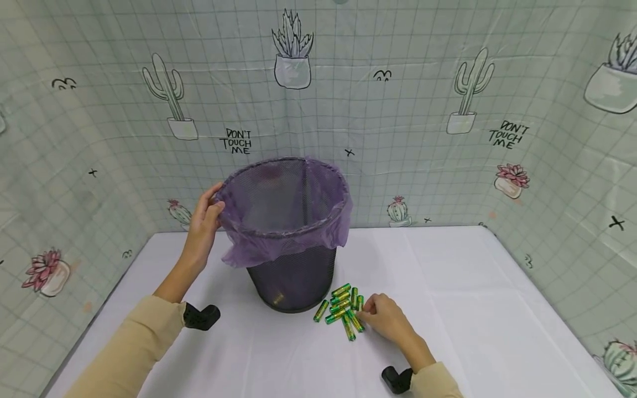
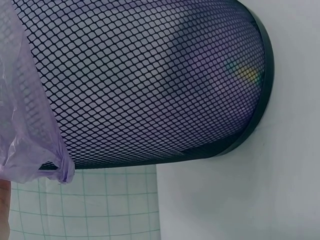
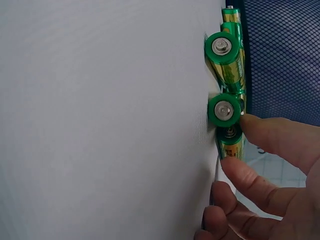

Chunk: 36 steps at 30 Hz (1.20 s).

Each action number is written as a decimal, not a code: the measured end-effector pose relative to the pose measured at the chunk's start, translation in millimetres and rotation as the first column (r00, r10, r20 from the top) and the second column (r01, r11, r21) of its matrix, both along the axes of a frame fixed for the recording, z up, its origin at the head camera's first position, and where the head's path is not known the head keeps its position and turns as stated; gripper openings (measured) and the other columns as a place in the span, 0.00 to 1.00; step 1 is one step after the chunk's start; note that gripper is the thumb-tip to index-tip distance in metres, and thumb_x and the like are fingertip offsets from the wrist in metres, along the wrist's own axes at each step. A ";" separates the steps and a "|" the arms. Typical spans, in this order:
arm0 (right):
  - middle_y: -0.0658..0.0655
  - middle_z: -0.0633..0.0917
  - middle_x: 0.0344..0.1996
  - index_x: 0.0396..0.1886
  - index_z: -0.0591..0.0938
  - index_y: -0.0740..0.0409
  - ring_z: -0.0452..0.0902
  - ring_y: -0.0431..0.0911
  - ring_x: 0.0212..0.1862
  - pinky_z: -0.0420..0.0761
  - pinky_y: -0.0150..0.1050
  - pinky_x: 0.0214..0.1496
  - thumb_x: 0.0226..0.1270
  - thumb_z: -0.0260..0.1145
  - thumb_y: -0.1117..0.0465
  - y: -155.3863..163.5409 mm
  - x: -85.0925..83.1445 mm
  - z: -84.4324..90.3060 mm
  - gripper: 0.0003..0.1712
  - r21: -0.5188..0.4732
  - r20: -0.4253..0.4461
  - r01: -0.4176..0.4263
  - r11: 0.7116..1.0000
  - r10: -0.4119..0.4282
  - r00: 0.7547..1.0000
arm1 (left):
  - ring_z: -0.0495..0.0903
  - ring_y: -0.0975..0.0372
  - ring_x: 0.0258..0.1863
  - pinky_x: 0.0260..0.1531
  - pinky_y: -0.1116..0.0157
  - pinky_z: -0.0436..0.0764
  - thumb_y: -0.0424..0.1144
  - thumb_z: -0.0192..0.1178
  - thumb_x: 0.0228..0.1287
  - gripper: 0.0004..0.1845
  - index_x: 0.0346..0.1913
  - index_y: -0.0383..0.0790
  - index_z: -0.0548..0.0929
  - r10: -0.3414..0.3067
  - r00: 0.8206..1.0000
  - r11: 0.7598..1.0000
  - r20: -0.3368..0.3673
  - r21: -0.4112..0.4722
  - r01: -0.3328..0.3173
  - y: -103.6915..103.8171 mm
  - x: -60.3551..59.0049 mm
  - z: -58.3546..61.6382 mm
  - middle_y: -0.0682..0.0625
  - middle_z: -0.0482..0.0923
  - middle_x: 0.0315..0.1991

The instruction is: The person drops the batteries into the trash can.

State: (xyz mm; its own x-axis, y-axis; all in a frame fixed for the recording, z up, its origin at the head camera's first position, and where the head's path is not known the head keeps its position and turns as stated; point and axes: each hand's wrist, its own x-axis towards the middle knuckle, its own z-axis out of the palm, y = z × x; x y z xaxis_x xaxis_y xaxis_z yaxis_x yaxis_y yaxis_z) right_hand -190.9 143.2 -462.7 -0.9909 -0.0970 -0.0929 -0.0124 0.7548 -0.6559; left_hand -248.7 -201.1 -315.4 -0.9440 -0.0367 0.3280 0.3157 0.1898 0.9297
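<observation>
A black mesh wastebasket (image 1: 298,276) lined with a purple trash bag (image 1: 278,249) stands on the table. My left hand (image 1: 203,224) grips its rim at the left, thumb on the folded-over bag; in the left wrist view only a sliver of that hand shows beside the bag (image 2: 30,115). Several green and gold batteries (image 1: 340,304) lie in a loose pile at the basket's right foot. At the pile's right edge, my right hand (image 1: 388,318) pinches a battery (image 3: 231,145) between thumb and index finger. Another battery (image 3: 224,110) lies against the thumb tip.
Through the mesh, a small yellow-green patch (image 2: 247,75) shows low inside the basket. White cloth covers the table (image 1: 448,287). A grid-patterned curtain (image 1: 328,121) with cactus drawings hangs behind and on both sides. Black wrist mounts (image 1: 201,317) sit at both sleeves.
</observation>
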 end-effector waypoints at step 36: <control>0.54 0.71 0.23 0.22 0.74 0.62 0.66 0.45 0.26 0.66 0.36 0.25 0.57 0.65 0.61 -4.5 3.4 9.0 0.11 0.143 0.015 0.057 0.988 -0.060 0.998 | 0.57 0.60 0.62 0.56 0.59 0.60 0.45 0.37 0.71 0.28 0.72 0.49 0.54 -0.008 0.999 1.000 0.050 -0.003 0.008 0.1 1.2 2.4 0.46 0.52 0.67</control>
State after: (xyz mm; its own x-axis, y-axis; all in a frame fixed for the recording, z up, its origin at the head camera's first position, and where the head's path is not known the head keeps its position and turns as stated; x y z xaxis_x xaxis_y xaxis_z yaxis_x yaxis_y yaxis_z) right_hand -187.5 138.7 -453.7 -0.9924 -0.0230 -0.1210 0.0465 0.8397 -0.5410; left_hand -247.5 -200.9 -313.0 -0.9593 -0.0277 0.2809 0.2708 0.1905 0.9436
